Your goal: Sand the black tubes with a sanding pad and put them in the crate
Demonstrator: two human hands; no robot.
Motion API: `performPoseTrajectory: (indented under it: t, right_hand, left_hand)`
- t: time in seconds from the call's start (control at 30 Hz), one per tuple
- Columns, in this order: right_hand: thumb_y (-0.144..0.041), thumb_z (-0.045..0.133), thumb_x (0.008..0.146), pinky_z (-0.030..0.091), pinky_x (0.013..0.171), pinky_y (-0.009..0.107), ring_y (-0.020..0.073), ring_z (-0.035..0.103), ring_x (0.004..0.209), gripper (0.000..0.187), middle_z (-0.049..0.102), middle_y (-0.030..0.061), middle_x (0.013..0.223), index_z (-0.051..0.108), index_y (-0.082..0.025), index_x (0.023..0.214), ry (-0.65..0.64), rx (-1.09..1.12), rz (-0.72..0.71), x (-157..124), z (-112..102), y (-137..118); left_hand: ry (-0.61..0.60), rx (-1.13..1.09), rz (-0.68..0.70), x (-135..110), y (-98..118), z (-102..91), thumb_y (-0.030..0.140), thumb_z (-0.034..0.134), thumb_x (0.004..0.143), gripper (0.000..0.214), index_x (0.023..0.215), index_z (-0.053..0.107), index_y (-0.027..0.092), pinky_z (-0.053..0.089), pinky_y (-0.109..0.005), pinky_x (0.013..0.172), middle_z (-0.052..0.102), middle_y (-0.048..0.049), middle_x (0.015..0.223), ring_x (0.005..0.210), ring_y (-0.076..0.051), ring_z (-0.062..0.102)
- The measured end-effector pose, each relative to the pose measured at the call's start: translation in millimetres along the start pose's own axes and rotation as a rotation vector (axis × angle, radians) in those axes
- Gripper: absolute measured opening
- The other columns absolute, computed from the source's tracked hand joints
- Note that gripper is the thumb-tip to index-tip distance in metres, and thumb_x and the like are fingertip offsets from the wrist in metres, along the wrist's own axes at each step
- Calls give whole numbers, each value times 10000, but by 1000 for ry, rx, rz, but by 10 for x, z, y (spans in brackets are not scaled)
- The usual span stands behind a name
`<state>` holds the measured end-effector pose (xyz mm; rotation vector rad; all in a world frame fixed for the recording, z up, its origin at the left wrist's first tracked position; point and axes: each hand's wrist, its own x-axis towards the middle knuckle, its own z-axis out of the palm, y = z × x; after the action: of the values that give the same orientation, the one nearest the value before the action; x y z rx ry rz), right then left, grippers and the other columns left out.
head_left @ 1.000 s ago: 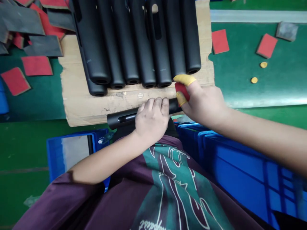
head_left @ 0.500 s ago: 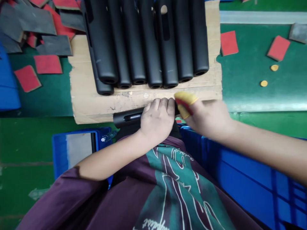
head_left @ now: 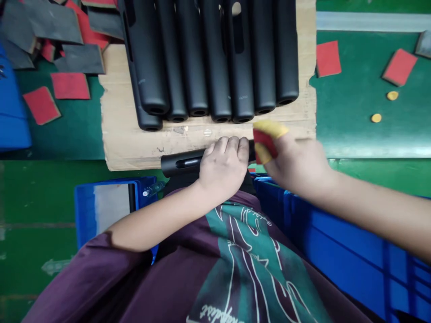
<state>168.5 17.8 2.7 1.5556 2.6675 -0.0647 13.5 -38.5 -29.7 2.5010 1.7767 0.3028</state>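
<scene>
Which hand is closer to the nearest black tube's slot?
Left: the left hand holds the tube at the slot's visible right end; the right hand, pinching a red pad, is farther right.

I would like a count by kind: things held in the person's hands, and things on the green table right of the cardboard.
Black tube in left hand: 1
Red pad in right hand: 1
Loose red pads: 2
Grey pad, partly cut off: 1
Yellow round pieces: 2
Total: 7

Held tube [head_left: 170,165] smooth, matt; sheet [head_left: 134,148] rough-edged cardboard; bin [head_left: 340,237] plastic.
</scene>
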Motion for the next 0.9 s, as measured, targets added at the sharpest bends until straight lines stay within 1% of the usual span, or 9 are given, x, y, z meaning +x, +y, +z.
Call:
performPoseTrajectory:
  t: [0.07, 0.1, 0.2, 0.27, 0.43, 0.5, 0.63, 0.8, 0.9]
  right_hand:
    - [-384, 321, 950, 263, 460, 283, 196, 564, 477, 553, 667, 84, 573, 649, -83, 1279, -15, -5, -40, -13, 1, 3]
    - [-394, 326, 956, 273, 465, 284, 199, 571, 484, 554, 661, 82, 566, 646, -84, 1286, -28, -15, -18, -6, 0, 21]
    - [-393, 379, 960, 374, 529, 300, 215, 619, 549, 542, 690, 90, 636, 589, -96, 1361, -59, -17, 112, 50, -23, 140]
    - [-366, 426, 937, 449, 609, 321, 222, 661, 627, 543, 724, 98, 743, 551, -109, 1399, -59, 51, 122, 74, -61, 240]
    - [-342, 446, 911, 502, 722, 355, 234, 699, 748, 702, 745, 111, 927, 311, -67, 1542, 4, 162, 133, -12, -187, 357]
    - [-342, 439, 907, 502, 686, 335, 229, 693, 716, 733, 751, 92, 866, 257, -59, 1558, -44, 149, 94, -62, -204, 312]
    - [-343, 425, 893, 468, 582, 307, 222, 660, 608, 717, 739, 64, 736, 288, -91, 1550, -169, 57, -19, -64, -167, 160]
    - [-343, 313, 936, 438, 564, 293, 212, 650, 600, 666, 736, 64, 748, 264, -105, 1557, -154, 21, -35, 13, -117, 59]
    - [-311, 341, 922, 398, 524, 280, 207, 625, 571, 639, 720, 58, 698, 331, -108, 1528, -160, 10, -92, -6, -91, 23]
  left_hand:
    - [5, 11, 1, 3, -4, 3, 250, 507, 945, 359, 1232, 618, 66, 508, -409, 803, 716, -162, 1064, 942, -294, 638]
    - [5, 14, 2, 3, -6, 8, 264, 513, 946, 370, 1241, 614, 66, 507, -409, 807, 715, -165, 1071, 949, -295, 637]
    - [24, 18, 10, -1, -12, 32, 334, 561, 934, 437, 1269, 595, 55, 504, -420, 815, 705, -183, 1111, 984, -310, 628]
    - [58, 20, 15, -4, -16, 54, 364, 598, 915, 462, 1257, 603, 54, 503, -422, 802, 707, -183, 1101, 979, -317, 627]
    - [138, 25, 40, 3, -26, 83, 352, 633, 885, 457, 1228, 623, 49, 499, -423, 777, 715, -189, 1075, 950, -322, 632]
    - [130, 20, 37, 10, -29, 80, 356, 604, 903, 450, 1235, 622, 53, 498, -431, 773, 715, -194, 1082, 950, -327, 631]
    - [99, 12, 17, 25, -23, 66, 396, 572, 922, 474, 1240, 619, 48, 501, -435, 758, 717, -201, 1069, 943, -334, 634]
    - [61, 7, 6, 40, -13, 53, 371, 581, 910, 471, 1253, 616, 49, 506, -445, 773, 712, -206, 1086, 958, -341, 637]
    - [38, -1, -20, 47, -4, 37, 326, 548, 921, 423, 1254, 623, 75, 508, -436, 788, 716, -190, 1073, 953, -326, 642]
